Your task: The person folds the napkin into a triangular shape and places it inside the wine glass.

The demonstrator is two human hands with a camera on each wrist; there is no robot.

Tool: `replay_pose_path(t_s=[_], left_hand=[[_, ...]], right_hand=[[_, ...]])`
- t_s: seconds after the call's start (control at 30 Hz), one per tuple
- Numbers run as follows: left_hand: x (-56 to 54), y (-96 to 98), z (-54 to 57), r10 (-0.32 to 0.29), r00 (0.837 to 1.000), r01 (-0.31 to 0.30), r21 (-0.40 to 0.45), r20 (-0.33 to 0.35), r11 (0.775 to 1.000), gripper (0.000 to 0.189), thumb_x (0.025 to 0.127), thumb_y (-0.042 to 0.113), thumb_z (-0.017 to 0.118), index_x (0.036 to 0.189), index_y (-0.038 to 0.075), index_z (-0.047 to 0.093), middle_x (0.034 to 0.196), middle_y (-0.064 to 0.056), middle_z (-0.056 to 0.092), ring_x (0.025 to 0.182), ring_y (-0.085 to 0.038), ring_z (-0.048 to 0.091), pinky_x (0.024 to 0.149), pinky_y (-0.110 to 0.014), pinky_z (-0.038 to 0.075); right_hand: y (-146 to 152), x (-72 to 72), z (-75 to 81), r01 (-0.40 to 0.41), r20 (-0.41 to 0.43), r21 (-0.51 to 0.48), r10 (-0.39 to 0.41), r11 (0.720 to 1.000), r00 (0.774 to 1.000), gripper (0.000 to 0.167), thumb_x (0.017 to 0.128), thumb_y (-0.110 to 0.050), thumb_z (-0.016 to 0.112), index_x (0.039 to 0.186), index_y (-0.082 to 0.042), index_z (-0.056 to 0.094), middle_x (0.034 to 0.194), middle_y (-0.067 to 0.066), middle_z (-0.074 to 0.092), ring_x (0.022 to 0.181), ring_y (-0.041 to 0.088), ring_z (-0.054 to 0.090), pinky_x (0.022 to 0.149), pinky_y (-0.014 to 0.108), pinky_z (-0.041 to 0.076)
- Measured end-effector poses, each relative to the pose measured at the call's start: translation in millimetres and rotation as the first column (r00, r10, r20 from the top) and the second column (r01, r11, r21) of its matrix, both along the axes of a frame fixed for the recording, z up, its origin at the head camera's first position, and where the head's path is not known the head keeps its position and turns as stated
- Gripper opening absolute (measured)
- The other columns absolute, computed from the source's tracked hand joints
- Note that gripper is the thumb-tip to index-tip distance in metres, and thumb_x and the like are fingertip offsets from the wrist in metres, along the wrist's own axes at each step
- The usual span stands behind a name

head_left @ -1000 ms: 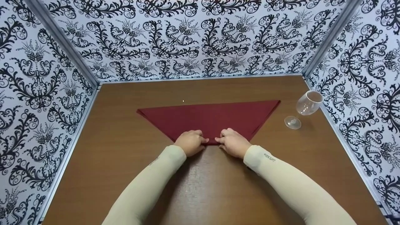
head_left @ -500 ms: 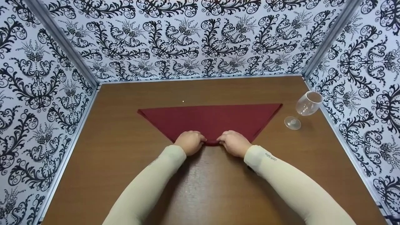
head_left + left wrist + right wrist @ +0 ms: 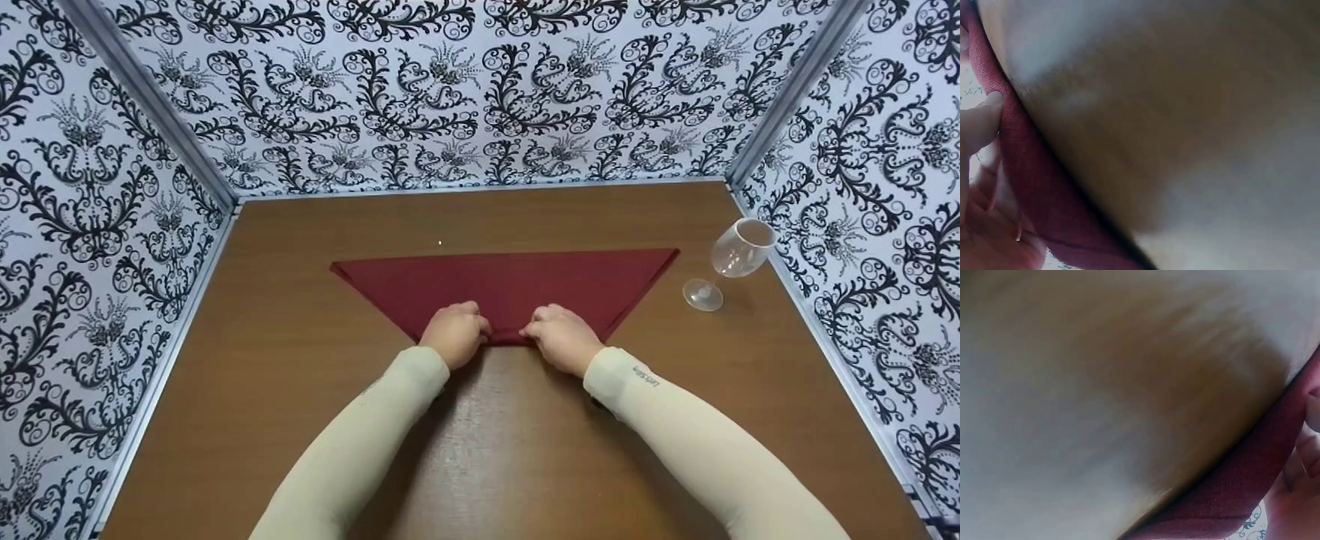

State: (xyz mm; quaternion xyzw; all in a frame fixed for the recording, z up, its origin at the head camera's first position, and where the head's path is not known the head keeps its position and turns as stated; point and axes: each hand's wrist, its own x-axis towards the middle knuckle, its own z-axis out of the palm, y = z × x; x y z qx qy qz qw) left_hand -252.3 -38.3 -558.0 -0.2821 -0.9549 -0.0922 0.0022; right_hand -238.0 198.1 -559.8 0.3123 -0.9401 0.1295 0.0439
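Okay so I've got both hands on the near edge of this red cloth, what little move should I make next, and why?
I'd probably roll the near edge slightly away from you, hands together: your left hand and right hand both pinch it, a narrow band seems folded between them, and the red cloth beyond looks flat.

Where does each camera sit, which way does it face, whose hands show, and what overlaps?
Head: on the person's head, facing forward and down at the table, red cloth, wine glass and patterned walls; left hand, right hand and both sleeves show.
Left wrist: on that wrist, close on the cloth's edge; left thumb and fingers at the left border.
Right wrist: likewise; right thumb and fingers at the right border.
Both wrist views share the red cloth and blurred table.
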Motion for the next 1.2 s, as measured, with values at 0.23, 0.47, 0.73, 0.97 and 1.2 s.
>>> replay_pose_path(t_s=[0.23, 0.47, 0.73, 0.97, 1.2], left_hand=[[5.7, -1.9, 5.7, -0.123, 0.992, 0.121, -0.073, -0.024, 0.990, 0.033, 0.103, 0.019, 0.065, 0.130, 0.034, 0.077, 0.101, -0.002, 0.070, 0.091, -0.025, 0.070, 0.083, -0.044, 0.059], [3.5, -3.7, 2.7, -0.120, 0.991, 0.122, -0.023, 0.061, 0.992, 0.040, 0.097, 0.032, 0.078, 0.136, 0.031, 0.072, 0.109, -0.002, 0.069, 0.097, -0.025, 0.069, 0.087, -0.042, 0.058], [-4.4, 0.3, -7.8, -0.075, 0.996, 0.074, 0.030, 0.054, 0.997, 0.031, 0.093, 0.028, 0.081, 0.124, 0.030, 0.080, 0.108, 0.001, 0.073, 0.101, -0.024, 0.071, 0.091, -0.042, 0.058], [-2.9, 0.8, -4.5, -0.050, 0.997, 0.050, 0.012, 0.060, 0.999, 0.023, 0.100, 0.022, 0.071, 0.120, 0.025, 0.082, 0.114, 0.001, 0.078, 0.111, -0.023, 0.072, 0.099, -0.043, 0.057], [-5.0, -0.4, -2.6, 0.056, 0.980, -0.084, 0.140, 0.193, 0.987, 0.019, 0.104, 0.019, 0.065, 0.118, 0.023, 0.077, 0.118, 0.001, 0.079, 0.115, -0.022, 0.073, 0.100, -0.044, 0.057]], right_hand=[[4, 2.2, 1.8, -0.082, 0.005, 0.032, 0.082, 0.996, 0.997, 0.023, 0.096, -0.019, 0.076, 0.115, -0.009, 0.083, 0.095, 0.006, 0.066, 0.086, 0.025, 0.059, 0.078, 0.039, 0.052], [5, 0.0, 2.9, -0.079, 0.089, 0.042, 0.075, 0.996, 0.993, 0.037, 0.093, -0.026, 0.082, 0.125, -0.009, 0.078, 0.101, 0.006, 0.068, 0.092, 0.026, 0.062, 0.083, 0.040, 0.053], [3, -5.8, -4.8, -0.059, 0.049, 0.044, 0.057, 0.997, 0.997, 0.023, 0.093, -0.021, 0.080, 0.113, -0.010, 0.083, 0.095, 0.005, 0.071, 0.089, 0.026, 0.064, 0.083, 0.039, 0.054], [1, -4.9, -2.8, -0.020, 0.100, 0.038, 0.016, 0.999, 0.995, 0.018, 0.100, -0.018, 0.072, 0.113, -0.010, 0.082, 0.104, 0.005, 0.078, 0.098, 0.028, 0.069, 0.092, 0.043, 0.056], [0, -5.6, -1.7, 0.051, 0.186, -0.047, -0.042, 0.998, 0.982, 0.017, 0.104, -0.015, 0.065, 0.116, -0.010, 0.076, 0.113, 0.008, 0.078, 0.110, 0.030, 0.072, 0.101, 0.048, 0.055]])
